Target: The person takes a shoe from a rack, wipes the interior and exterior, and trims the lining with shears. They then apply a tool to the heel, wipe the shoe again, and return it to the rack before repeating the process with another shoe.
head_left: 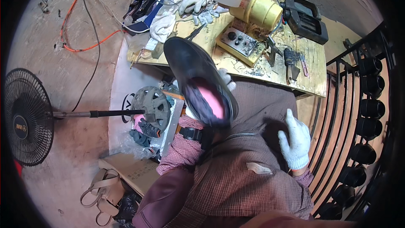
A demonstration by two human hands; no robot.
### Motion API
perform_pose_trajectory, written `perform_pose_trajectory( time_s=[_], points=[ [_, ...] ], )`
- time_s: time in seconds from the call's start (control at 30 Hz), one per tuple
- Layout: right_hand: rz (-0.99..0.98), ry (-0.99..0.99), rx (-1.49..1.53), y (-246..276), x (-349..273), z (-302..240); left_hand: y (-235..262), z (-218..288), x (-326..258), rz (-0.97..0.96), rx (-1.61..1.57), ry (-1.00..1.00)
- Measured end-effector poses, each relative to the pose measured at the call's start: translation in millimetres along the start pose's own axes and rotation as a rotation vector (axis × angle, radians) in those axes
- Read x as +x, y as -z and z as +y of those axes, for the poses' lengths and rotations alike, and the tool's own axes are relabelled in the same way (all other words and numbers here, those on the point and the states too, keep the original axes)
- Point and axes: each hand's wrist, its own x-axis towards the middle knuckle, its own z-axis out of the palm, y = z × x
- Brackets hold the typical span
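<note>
A black shoe [192, 65] with a pink insole is held up over my lap, its toe pointing to the far left. My left hand [227, 79], in a white glove, grips it from beneath; fingers show past its right edge, and most of the hand is hidden. My right hand [296, 141], also in a white glove, is off to the right above my lap. Its fingers are apart and nothing is in them. A brown checked apron [261, 101] covers my lap.
Ahead stands a wooden table [194, 55] bearing a control box [240, 44], a yellow cylindrical housing [257, 10], a black pedal-like block [303, 19] and white gloves [194, 3]. A fan [27, 116] stands left. Rightward, a black rack [333, 101] carries several dark rounded items [371, 107].
</note>
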Motion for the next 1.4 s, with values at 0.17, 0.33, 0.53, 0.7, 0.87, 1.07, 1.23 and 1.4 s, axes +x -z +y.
perform_pose_trajectory(
  time_s=[0.17, 0.33, 0.53, 0.7, 0.87, 1.07, 1.23, 1.4],
  points=[
    [-0.064, 0.091, 0.002, -0.1, -14.0, -19.5, -2.0, 0.4, -42.2, -0.081, 0.14, 0.267],
    [-0.048, -0.004, 0.052, 0.2, -42.1, -32.3, 13.5, 3.2, -38.4, -0.387, -0.068, 0.48],
    [0.059, 0.071, 0.153, 10.8, -28.0, -42.3, -7.0, -14.5, -60.9, -0.164, -0.158, 0.588],
    [-0.026, 0.564, 0.023, -3.5, 87.5, -45.0, -34.7, -54.2, -65.6, -0.018, 0.225, 0.464],
    [0.598, -0.019, -0.08, -25.6, 194.2, 33.6, -26.0, -46.9, -46.2, -0.123, 0.124, 0.798],
    [0.181, -0.272, -0.335, -85.1, 131.5, 106.1, -11.5, -36.8, -4.1, 0.056, -0.033, 0.49],
    [0.118, -0.308, -0.43, -96.6, 131.0, 113.5, -21.3, -27.4, 39.9, 0.31, 0.116, 0.322],
    [0.08, -0.227, -0.359, -83.1, 141.1, 132.0, -11.4, -41.9, 21.6, -0.045, -0.103, 0.453]
  ],
)
